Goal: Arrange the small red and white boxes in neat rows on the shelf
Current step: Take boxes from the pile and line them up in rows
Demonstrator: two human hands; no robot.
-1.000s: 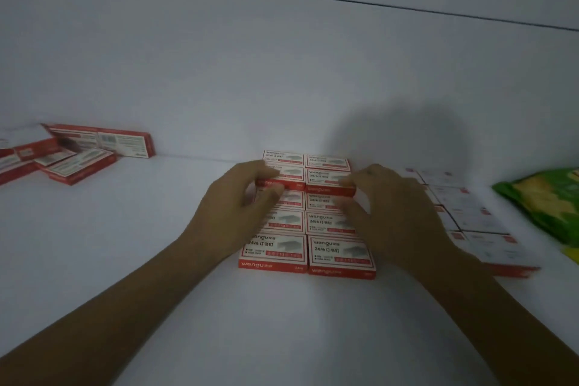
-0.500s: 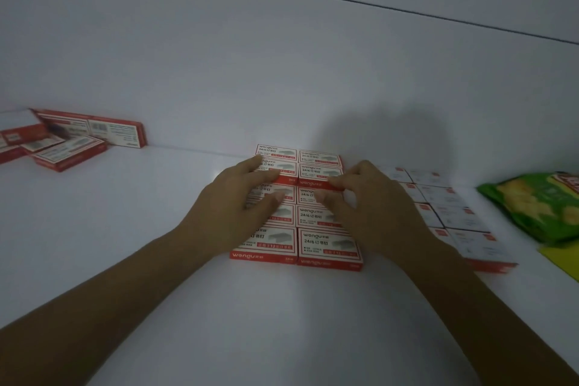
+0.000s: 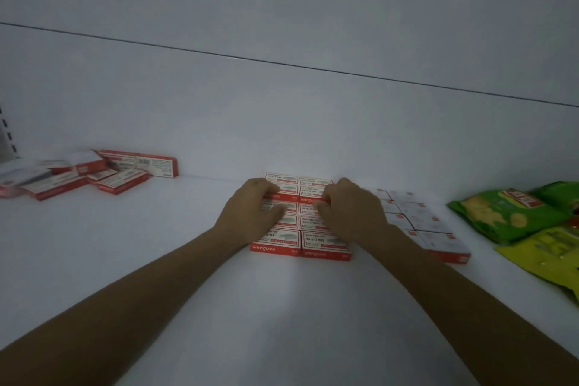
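Head view: the red and white boxes (image 3: 326, 244) lie in two tight columns mid-shelf (image 3: 282, 307), against the back wall (image 3: 282, 119) — left hand (image 3: 250, 211) and right hand (image 3: 352, 213) each pinch a rear box, fingers curled over the top.

left hand (image 3: 252, 211), right hand (image 3: 352, 213) moved back; fingers now curled over rear boxes (image 3: 313, 182)

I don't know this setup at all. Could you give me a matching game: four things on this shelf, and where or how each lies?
Things:
1 centre boxes
2 left boxes
3 green bag
4 pale boxes

Places or states:
A jumbled heap
B far right
C held by the left hand and right hand
D neat block just right of the right hand

Pairs: 1-C, 2-A, 3-B, 4-D
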